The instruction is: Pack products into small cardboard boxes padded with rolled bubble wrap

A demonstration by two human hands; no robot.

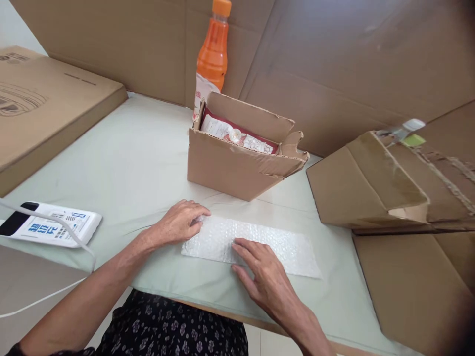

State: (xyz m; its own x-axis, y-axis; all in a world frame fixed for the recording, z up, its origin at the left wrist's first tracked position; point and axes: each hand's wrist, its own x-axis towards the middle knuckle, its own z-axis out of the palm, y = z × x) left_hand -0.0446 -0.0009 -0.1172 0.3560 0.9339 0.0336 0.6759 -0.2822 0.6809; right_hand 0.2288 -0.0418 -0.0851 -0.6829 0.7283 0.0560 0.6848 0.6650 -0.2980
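Note:
A strip of clear bubble wrap [274, 242] lies flat on the pale green table [129, 163] close to its front edge. My left hand [180, 222] rests on the strip's left end with its fingers curled over the corner. My right hand [260, 274] lies flat on the strip's middle, fingers stretched out and apart. Just behind the strip stands a small open cardboard box [233, 168] holding a red and white packet [237, 136].
An orange drink bottle [212, 54] stands behind the small box. Flat cardboard leans along the back. A large torn cardboard box [393, 183] lies at the right, a flat brown carton [44, 109] at the left, and a white printed packet [52, 225] with a white cable at the near left.

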